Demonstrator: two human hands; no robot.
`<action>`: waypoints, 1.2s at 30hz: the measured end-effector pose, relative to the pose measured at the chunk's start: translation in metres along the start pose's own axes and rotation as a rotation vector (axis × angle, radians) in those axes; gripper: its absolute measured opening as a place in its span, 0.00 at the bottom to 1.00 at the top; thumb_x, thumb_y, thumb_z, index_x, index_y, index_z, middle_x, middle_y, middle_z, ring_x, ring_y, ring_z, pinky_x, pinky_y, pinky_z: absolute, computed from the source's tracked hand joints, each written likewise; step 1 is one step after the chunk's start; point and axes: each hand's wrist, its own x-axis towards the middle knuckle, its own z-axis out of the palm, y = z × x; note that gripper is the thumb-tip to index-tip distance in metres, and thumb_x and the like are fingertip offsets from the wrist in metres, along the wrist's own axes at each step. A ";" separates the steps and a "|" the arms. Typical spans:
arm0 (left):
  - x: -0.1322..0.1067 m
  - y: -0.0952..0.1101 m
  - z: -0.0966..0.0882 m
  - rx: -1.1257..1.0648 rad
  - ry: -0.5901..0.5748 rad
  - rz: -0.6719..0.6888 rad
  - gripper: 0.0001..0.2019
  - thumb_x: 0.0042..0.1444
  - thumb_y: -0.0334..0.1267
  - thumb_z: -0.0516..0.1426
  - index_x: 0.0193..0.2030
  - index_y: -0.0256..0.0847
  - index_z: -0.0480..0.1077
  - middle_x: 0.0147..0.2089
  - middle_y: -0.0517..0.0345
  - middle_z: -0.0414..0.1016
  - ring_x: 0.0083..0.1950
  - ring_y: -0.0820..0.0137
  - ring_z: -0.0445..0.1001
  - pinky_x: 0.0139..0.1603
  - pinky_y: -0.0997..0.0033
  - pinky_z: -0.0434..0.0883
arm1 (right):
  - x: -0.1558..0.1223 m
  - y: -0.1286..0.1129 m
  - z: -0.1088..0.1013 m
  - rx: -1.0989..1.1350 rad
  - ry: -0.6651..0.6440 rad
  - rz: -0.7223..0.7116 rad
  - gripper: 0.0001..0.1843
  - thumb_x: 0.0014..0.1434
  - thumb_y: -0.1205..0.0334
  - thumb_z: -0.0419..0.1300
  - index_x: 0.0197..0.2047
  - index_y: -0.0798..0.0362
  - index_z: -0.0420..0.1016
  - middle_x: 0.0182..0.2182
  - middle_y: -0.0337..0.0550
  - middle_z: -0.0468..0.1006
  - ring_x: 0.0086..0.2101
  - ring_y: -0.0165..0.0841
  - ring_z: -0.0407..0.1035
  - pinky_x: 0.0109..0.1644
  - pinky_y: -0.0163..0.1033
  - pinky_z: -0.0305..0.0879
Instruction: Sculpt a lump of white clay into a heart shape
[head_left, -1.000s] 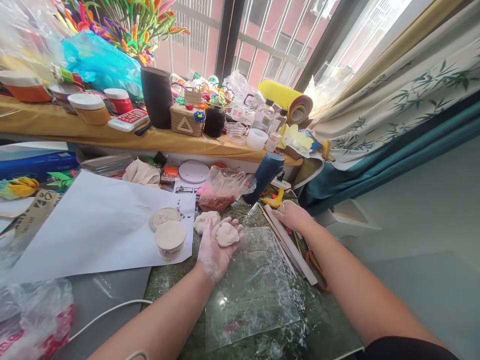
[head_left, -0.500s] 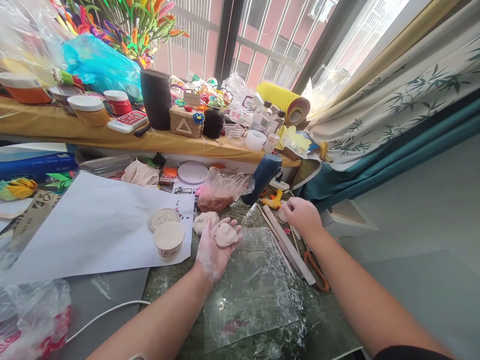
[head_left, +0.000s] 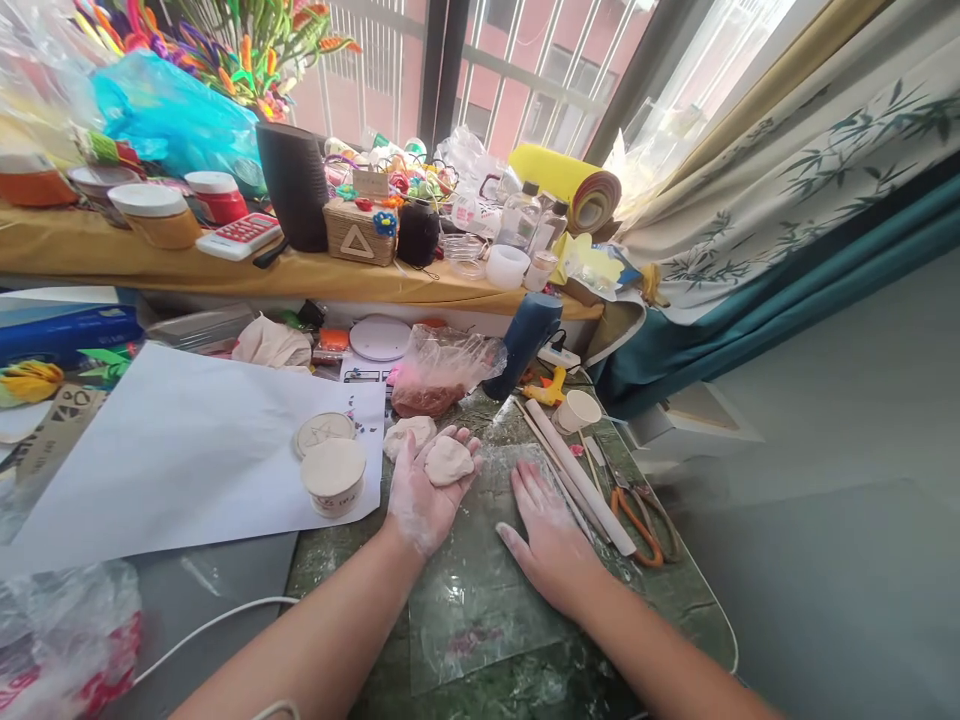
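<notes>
On the upturned palm of my left hand rests a flattened lump of off-white clay. A second pale clay lump lies just behind that hand's thumb. My right hand is palm down over the clear plastic sheet, fingers stretched out and thumb apart, holding nothing. White powder coats both hands. Right of it lie a pale rolling pin and thin sticks. A paper cup stands behind them. Scissors with orange handles lie near the table edge.
White paper covers the left side, bearing a lidded paper tub and a round disc. Behind are a bag of reddish-brown material, a blue cylinder and a yellow glue gun. Jars and craft supplies crowd the sill.
My right hand has moved from the paper cup, left and toward me, onto the clear sheet, with its fingers now spread. My left hand still holds the clay lump.
</notes>
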 end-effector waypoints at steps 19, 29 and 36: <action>0.001 0.003 -0.002 -0.004 -0.035 -0.027 0.26 0.72 0.54 0.48 0.56 0.31 0.73 0.50 0.37 0.81 0.53 0.51 0.81 0.48 0.52 0.79 | -0.018 -0.019 0.001 -0.003 -0.168 -0.515 0.38 0.69 0.50 0.56 0.76 0.58 0.55 0.75 0.53 0.51 0.74 0.44 0.44 0.78 0.54 0.43; 0.002 0.003 -0.001 0.002 -0.032 -0.031 0.26 0.72 0.54 0.48 0.56 0.32 0.73 0.51 0.36 0.80 0.52 0.50 0.81 0.45 0.51 0.80 | -0.034 -0.010 -0.003 0.133 -0.178 -0.649 0.27 0.71 0.50 0.55 0.67 0.54 0.72 0.68 0.51 0.69 0.71 0.43 0.55 0.76 0.51 0.50; 0.002 0.003 0.002 0.021 -0.011 -0.034 0.27 0.73 0.54 0.46 0.57 0.31 0.72 0.51 0.36 0.80 0.51 0.50 0.82 0.45 0.51 0.80 | -0.009 -0.003 -0.011 1.285 0.062 0.349 0.27 0.70 0.40 0.49 0.41 0.53 0.79 0.40 0.56 0.85 0.41 0.45 0.81 0.50 0.55 0.77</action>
